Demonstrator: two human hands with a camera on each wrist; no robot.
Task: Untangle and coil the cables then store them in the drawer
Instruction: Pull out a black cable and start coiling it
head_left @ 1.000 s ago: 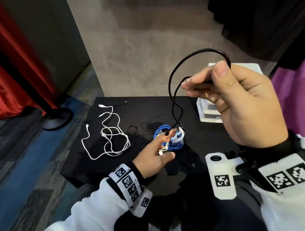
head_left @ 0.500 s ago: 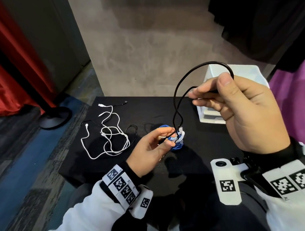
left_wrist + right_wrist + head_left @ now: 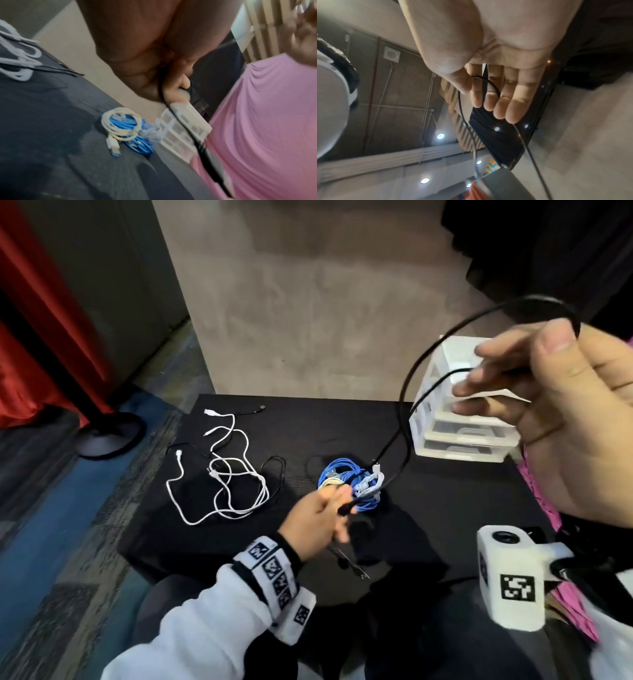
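Right hand (image 3: 561, 412) is raised near the head and pinches a loop of the black cable (image 3: 407, 392). From there the cable hangs down and to the left, to the left hand (image 3: 320, 518), which grips its plug end above the bench (image 3: 445, 508), beside the blue coil (image 3: 346, 484). Compared with half a second ago, the left hand has pulled the plug toward the body and the loop is wider. The drawer unit (image 3: 459, 436) stands behind, on the right.

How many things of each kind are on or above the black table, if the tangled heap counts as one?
Held cables: 1, the black cable, between the left hand and the right hand
Coiled cables: 2, the blue cable and the cream cable
Tangled heaps: 1, the heap of white and black cables
Drawer units: 1, the drawer unit
Total: 5
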